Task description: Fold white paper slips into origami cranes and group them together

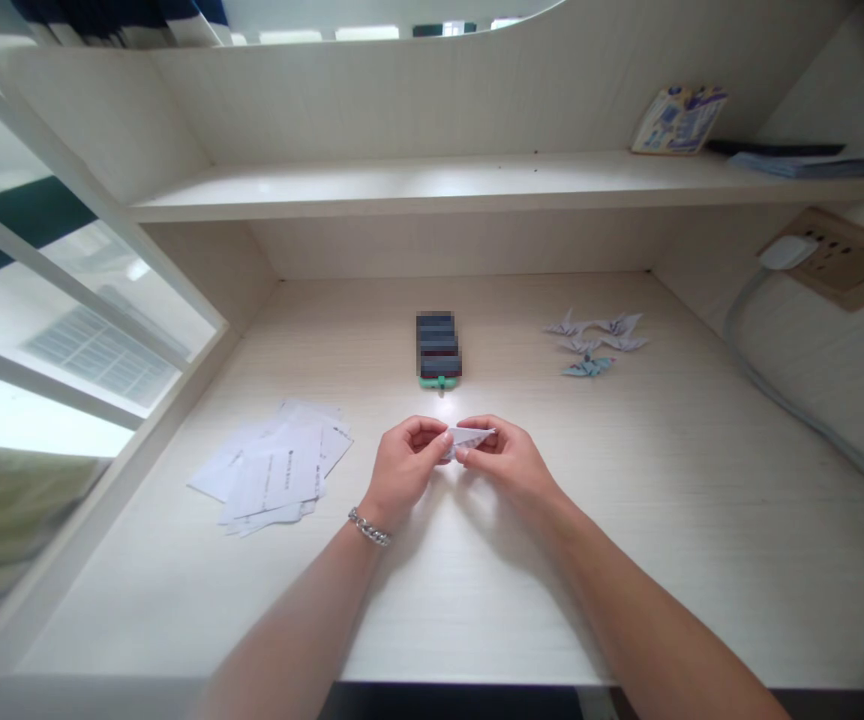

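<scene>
Between my two hands, just above the middle of the desk, is a small folded piece of white paper (469, 438) with a pointed end toward the right. My left hand (408, 458) pinches its left end between thumb and fingers; a chain bracelet (369, 527) circles that wrist. On the other side, my right hand (511, 458) grips the paper's lower and right part with thumb and fingers. Several folded paper cranes (603, 333) rest on the desk at the right, one of them bluish (589, 366). Loose printed paper sheets (274, 475) lie in an overlapping pile to the left.
Beyond my hands stands a dark, blurred-out device (438, 345) with a green edge. A shelf (402, 188) spans the back, carrying a small box (678, 120) and flat booklets (807, 163). At right, a cable (777, 390) hangs from a wall socket (844, 260).
</scene>
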